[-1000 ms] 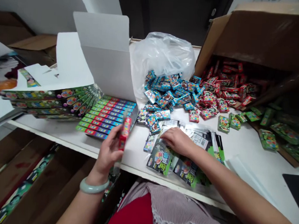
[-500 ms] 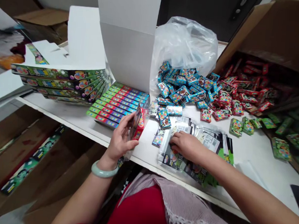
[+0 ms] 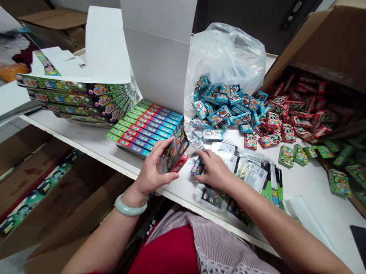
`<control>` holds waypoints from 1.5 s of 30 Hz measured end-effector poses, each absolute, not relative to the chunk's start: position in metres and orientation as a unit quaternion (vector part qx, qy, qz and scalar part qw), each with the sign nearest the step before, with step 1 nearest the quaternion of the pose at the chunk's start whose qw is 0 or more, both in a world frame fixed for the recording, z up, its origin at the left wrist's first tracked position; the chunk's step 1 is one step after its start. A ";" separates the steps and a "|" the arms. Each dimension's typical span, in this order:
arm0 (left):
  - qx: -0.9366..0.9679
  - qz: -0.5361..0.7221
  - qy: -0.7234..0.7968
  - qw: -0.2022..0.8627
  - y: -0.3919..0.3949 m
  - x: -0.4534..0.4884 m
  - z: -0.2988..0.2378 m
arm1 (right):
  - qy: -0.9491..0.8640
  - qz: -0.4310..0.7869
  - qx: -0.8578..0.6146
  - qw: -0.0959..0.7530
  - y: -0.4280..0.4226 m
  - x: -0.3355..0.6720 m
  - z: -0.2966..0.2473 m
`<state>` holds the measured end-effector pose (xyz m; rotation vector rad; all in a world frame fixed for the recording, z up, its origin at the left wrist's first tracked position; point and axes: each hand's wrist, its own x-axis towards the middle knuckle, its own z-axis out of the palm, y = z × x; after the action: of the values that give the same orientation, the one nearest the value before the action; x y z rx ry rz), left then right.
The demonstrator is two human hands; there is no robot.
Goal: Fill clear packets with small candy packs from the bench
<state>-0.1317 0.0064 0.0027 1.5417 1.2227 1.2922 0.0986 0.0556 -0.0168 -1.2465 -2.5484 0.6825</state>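
Observation:
My left hand (image 3: 153, 170) is closed round a small bag of candy packs (image 3: 176, 152), held just above the white table's front edge (image 3: 100, 156). My right hand (image 3: 213, 169) lies on a pile of flat printed pouches (image 3: 255, 175), its fingers bent at a small blue pack (image 3: 196, 167) beside the bag. Whether they grip it I cannot tell. Right behind my left hand sits a row of striped packs (image 3: 146, 126) in an open white carton (image 3: 156, 64). Loose blue packs (image 3: 223, 104) spill from a clear plastic bag (image 3: 226, 56).
Red packs (image 3: 294, 115) and green packs (image 3: 340, 173) lie by a tipped brown cardboard box (image 3: 340, 43) on the right. A stack of flat green printed cartons (image 3: 76, 96) stands at the left. Cardboard boxes (image 3: 35, 193) sit on the floor below the table.
My left hand has tipped the bag of packs towards the right. My right hand has slid left across the pouches to the blue pack beside it.

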 end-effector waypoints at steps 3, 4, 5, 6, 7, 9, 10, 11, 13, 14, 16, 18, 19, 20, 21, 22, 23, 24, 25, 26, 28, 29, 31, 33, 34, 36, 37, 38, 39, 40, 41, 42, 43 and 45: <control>0.620 0.506 0.469 0.374 0.009 -0.129 0.001 | -0.779 0.319 -0.465 0.274 0.056 0.124 -0.029; 0.626 0.505 0.465 0.371 0.010 -0.128 0.001 | -0.750 0.331 -0.479 0.314 0.057 0.133 -0.030; 0.633 0.501 0.463 0.366 0.011 -0.127 0.001 | -0.733 0.326 -0.488 0.344 0.057 0.141 -0.029; 0.641 0.495 0.464 0.358 0.013 -0.126 0.001 | -0.732 0.304 -0.492 0.360 0.056 0.149 -0.026; 0.651 0.487 0.466 0.349 0.014 -0.125 0.002 | -0.747 0.263 -0.492 0.361 0.055 0.156 -0.022; 0.673 0.468 0.468 0.331 0.017 -0.121 0.003 | -0.802 0.156 -0.489 0.305 0.048 0.169 -0.011; 0.685 0.456 0.469 0.320 0.019 -0.119 0.003 | -0.830 0.113 -0.485 0.251 0.043 0.174 -0.006; 0.698 0.442 0.473 0.307 0.021 -0.117 0.004 | -0.853 0.091 -0.478 0.188 0.038 0.179 -0.001; 0.724 0.404 0.490 0.270 0.024 -0.113 0.005 | -0.879 0.105 -0.455 0.096 0.030 0.186 0.006; 0.735 0.383 0.499 0.251 0.025 -0.110 0.005 | -0.883 0.127 -0.445 0.079 0.028 0.189 0.009; 0.754 0.348 0.509 0.227 0.028 -0.104 0.006 | -0.876 0.159 -0.447 0.088 0.031 0.196 0.012; 0.766 0.326 0.506 0.226 0.030 -0.098 0.008 | -0.861 0.165 -0.472 0.096 0.040 0.202 0.013; 0.772 0.317 0.502 0.229 0.031 -0.095 0.009 | -0.858 0.168 -0.478 0.087 0.046 0.203 0.012; 0.778 0.308 0.497 0.231 0.032 -0.092 0.010 | -0.860 0.174 -0.474 0.074 0.051 0.204 0.010; 0.784 0.299 0.493 0.229 0.032 -0.089 0.012 | -0.864 0.182 -0.465 0.061 0.055 0.205 0.008; 0.792 0.291 0.488 0.224 0.033 -0.087 0.013 | -0.868 0.189 -0.455 0.058 0.058 0.206 0.006; 0.801 0.282 0.482 0.216 0.033 -0.086 0.013 | -0.869 0.194 -0.450 0.069 0.059 0.207 0.005; 0.811 0.272 0.476 0.206 0.033 -0.085 0.013 | -0.863 0.192 -0.457 0.098 0.058 0.210 0.006; 0.821 0.261 0.468 0.195 0.033 -0.084 0.013 | -0.847 0.182 -0.478 0.143 0.055 0.213 0.008; 0.832 0.252 0.459 0.183 0.034 -0.083 0.012 | -0.826 0.164 -0.503 0.196 0.052 0.217 0.012; 0.852 0.236 0.439 0.163 0.035 -0.080 0.009 | -0.794 0.126 -0.527 0.275 0.042 0.227 0.026; 0.860 0.231 0.428 0.154 0.037 -0.077 0.008 | -0.796 0.109 -0.521 0.288 0.038 0.231 0.034; 0.874 0.229 0.406 0.139 0.040 -0.069 0.005 | -0.829 0.090 -0.487 0.258 0.030 0.236 0.053; 0.883 0.228 0.389 0.132 0.043 -0.062 0.004 | -0.866 0.088 -0.451 0.196 0.026 0.238 0.068; 0.886 0.228 0.382 0.131 0.044 -0.059 0.004 | -0.880 0.093 -0.435 0.167 0.025 0.239 0.073; 0.891 0.223 0.372 0.134 0.045 -0.056 0.004 | -0.901 0.115 -0.402 0.115 0.026 0.242 0.080; 0.893 0.220 0.368 0.138 0.045 -0.056 0.004 | -0.906 0.124 -0.392 0.100 0.026 0.244 0.082; 0.893 0.217 0.367 0.141 0.044 -0.056 0.004 | -0.906 0.128 -0.391 0.096 0.027 0.247 0.084; 0.893 0.215 0.368 0.146 0.043 -0.058 0.004 | -0.904 0.126 -0.397 0.099 0.029 0.250 0.086; 0.892 0.214 0.370 0.149 0.043 -0.059 0.004 | -0.900 0.122 -0.404 0.106 0.030 0.253 0.088; 0.890 0.213 0.372 0.153 0.042 -0.061 0.004 | -0.898 0.118 -0.408 0.112 0.031 0.255 0.090; 0.890 0.214 0.372 0.157 0.041 -0.062 0.004 | -0.900 0.119 -0.404 0.113 0.032 0.256 0.092; 0.890 0.214 0.369 0.160 0.041 -0.062 0.005 | -0.905 0.124 -0.394 0.104 0.033 0.256 0.093; 0.895 0.209 0.355 0.170 0.042 -0.062 0.006 | -0.917 0.144 -0.366 0.070 0.034 0.254 0.095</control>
<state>-0.0615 0.0416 0.0064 2.5432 1.0077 0.5931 0.2537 0.0339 0.0953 -1.1011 -2.7582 0.4330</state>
